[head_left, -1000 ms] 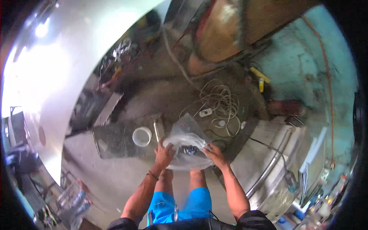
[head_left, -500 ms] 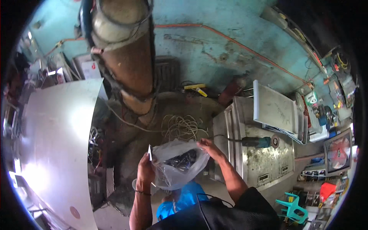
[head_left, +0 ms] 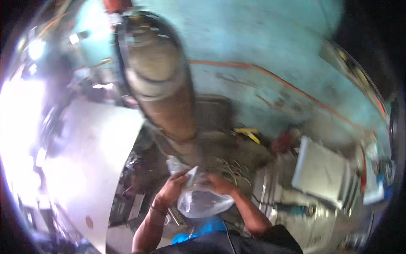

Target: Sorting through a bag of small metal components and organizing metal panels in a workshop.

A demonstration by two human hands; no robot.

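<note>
A clear plastic bag (head_left: 206,205) hangs in front of my body, its upper part gathered between my two hands. My left hand (head_left: 172,188) is closed on the bag's left side, and a small white flat piece (head_left: 192,174) sticks up by its fingers. A twisted end of the plastic rises above that hand. My right hand (head_left: 218,184) grips the upper right of the bag, its fingertips blurred by motion. What lies inside the bag is hard to make out now.
A tall brown gas cylinder (head_left: 167,106) stands ahead by the blue wall. On the left is a large shiny metal sheet (head_left: 91,148). Coiled cable (head_left: 234,171) lies on the floor beyond my hands. At right, an angle grinder (head_left: 296,209) rests on a metal cabinet (head_left: 292,230).
My hands have come closer together, and the bag's wide-open mouth is now gathered up. The whole view has swung left and up, with blur.
</note>
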